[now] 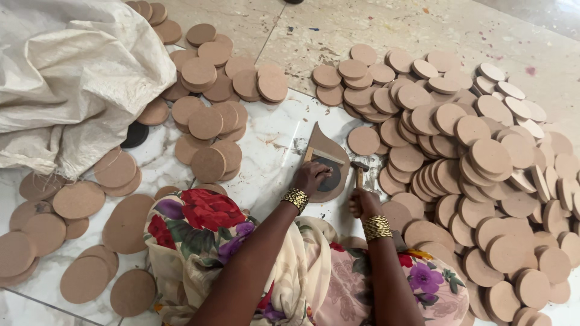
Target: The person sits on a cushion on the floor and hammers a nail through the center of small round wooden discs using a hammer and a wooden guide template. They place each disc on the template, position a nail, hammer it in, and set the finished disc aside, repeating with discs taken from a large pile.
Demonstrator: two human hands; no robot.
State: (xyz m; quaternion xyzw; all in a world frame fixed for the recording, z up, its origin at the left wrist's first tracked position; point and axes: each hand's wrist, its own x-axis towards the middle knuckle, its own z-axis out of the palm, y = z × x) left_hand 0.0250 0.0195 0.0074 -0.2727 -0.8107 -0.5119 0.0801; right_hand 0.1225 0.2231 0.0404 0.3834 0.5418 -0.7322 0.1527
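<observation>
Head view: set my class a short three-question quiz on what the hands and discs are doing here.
1. True or false: the right hand holds a small hammer.
2. What does the left hand press on: (a) the white sack, (b) the dark disc on a teardrop-shaped board, (c) a cup?
3. On which side of the person is the bigger heap of brown discs?

Key: 1 true; 2 b; 3 the right side.
</observation>
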